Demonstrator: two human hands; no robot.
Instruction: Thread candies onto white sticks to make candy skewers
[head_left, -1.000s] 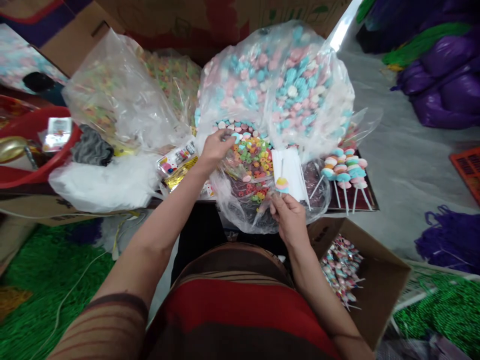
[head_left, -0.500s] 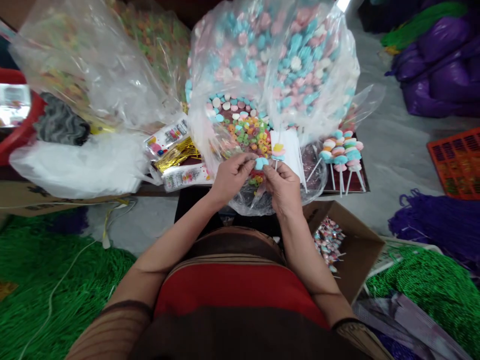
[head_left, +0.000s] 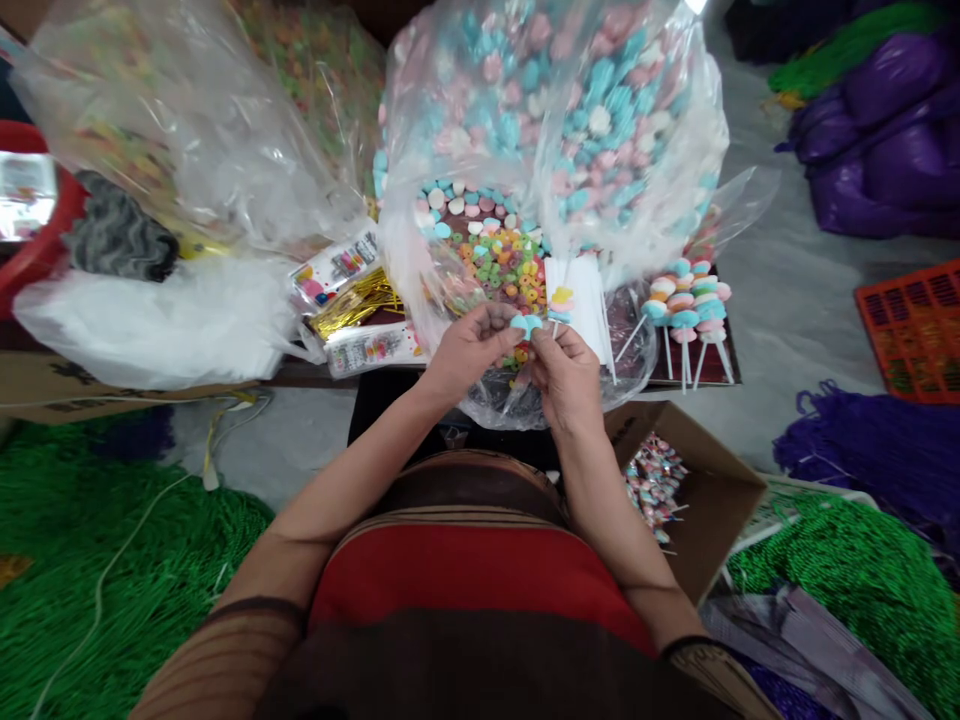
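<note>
Some rounded, matte candy (head_left: 520, 323): left fingers (head_left: 498, 317); slim stick (head_left: 556, 328): right fingers (head_left: 550, 349).

Blue candy (head_left: 519, 323), matt and powdery, above the near edge of a smooth dark desk (head_left: 311, 376); glossy, translucent gummy rings (head_left: 504, 266) just behind. Toward the far edge, a large bag (head_left: 551, 150) of crinkled, shiny clear plastic. By the near right corner, candy skewers (head_left: 684, 302), matt and soft-looking, on smooth white sticks (head_left: 685, 365). Along the near edge, left, metallic gold ties (head_left: 354, 308) and glossy plastic packets (head_left: 371, 349). Below the desk, a matt cardboard box (head_left: 724, 510)
</note>
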